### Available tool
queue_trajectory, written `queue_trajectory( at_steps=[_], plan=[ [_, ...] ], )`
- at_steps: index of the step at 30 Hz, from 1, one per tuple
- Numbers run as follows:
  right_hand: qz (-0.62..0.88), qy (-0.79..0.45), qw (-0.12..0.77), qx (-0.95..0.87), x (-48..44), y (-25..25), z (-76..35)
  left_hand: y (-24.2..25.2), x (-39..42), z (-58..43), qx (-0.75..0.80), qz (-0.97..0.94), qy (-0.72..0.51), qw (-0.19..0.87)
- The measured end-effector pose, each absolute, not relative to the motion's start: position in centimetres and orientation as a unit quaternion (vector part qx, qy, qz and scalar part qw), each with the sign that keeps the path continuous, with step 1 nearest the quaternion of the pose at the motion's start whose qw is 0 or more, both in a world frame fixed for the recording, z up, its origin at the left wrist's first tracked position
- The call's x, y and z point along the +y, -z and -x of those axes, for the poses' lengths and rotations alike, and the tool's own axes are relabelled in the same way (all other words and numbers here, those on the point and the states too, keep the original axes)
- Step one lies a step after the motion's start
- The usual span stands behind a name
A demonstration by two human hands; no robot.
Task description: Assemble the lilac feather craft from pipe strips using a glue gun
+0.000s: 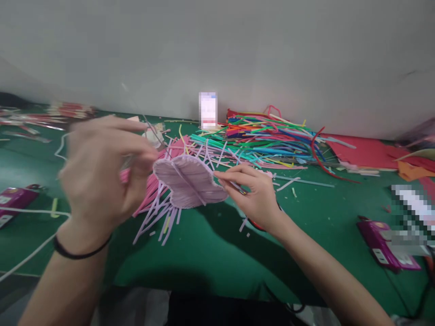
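A flat lilac petal-shaped piece (pixel 190 181) made of pipe cleaners is held up over the green table. My left hand (pixel 102 176), blurred by motion and wearing a black wrist band, pinches its left edge with closed fingers. My right hand (pixel 251 192) pinches the piece's right edge between thumb and fingers. Loose lilac and pink pipe cleaner pieces (pixel 156 213) lie on the table just below the piece.
A big heap of coloured pipe cleaners (pixel 258 140) lies at the back by the wall, with red sheets (pixel 363 151) to its right. Purple glue guns sit at the left (pixel 15 199) and right (pixel 384 242). A white cord (pixel 30 253) crosses the left side.
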State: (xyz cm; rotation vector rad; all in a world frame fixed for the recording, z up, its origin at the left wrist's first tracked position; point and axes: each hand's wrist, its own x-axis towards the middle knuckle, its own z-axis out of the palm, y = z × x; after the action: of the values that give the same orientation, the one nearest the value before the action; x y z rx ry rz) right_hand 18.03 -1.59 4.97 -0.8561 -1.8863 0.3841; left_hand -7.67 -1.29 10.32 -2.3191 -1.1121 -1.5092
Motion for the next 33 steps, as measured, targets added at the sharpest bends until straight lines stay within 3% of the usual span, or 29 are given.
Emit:
queue_trajectory(
  at_steps=[3, 7, 11, 20, 28, 33],
  plan=[
    [0.350, -0.154, 0.481, -0.788, -1.7, -5.2, -18.0, -12.0, -0.9, 7.1, -0.266, 0.879, 0.376, 0.125],
    [0.342, -0.153, 0.468, -0.800, -1.7, -5.4, -18.0, -13.1, 0.4, 6.6, -0.308, 0.918, 0.248, 0.003],
    [0.332, -0.150, 0.473, -0.802, -1.6, -5.7, -17.8, -13.2, 1.1, 6.6, -0.355, 0.897, 0.250, -0.085],
    [0.319, -0.170, 0.470, -0.805, -1.8, -6.2, -17.4, -13.5, 1.1, 6.7, -0.365, 0.898, 0.241, -0.050],
    [0.300, -0.184, 0.470, -0.809, -1.7, -6.5, -17.2, -14.0, 1.1, 6.0, -0.394, 0.856, 0.262, -0.207],
    [0.296, -0.181, 0.467, -0.813, -1.7, -6.6, -17.1, -13.8, 1.0, 6.3, -0.389, 0.875, 0.257, -0.131]
  ],
)
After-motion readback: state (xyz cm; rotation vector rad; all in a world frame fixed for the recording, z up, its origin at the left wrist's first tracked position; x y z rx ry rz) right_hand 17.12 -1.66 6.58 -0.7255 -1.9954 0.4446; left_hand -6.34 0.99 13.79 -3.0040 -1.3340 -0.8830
